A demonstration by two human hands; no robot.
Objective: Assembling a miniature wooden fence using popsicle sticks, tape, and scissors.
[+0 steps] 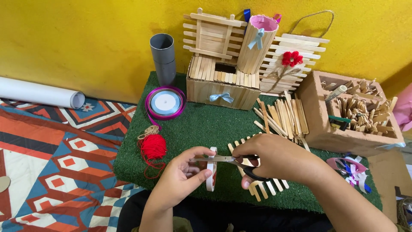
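Scissors (229, 161) at tape roll (211, 175), 6 o'clock edge of the green turf desk (201, 124).

Right hand (274, 160): grip clenched through the black handles. Left hand (182, 178): grip grasping the roll, which stands on edge. Scissors' long axis near level, tips toward 9 o'clock, lying just above the left fingers. Risk: blades may nick a fingertip, or the roll may twist and skew the cut. Stick lattice (262, 185) beneath.
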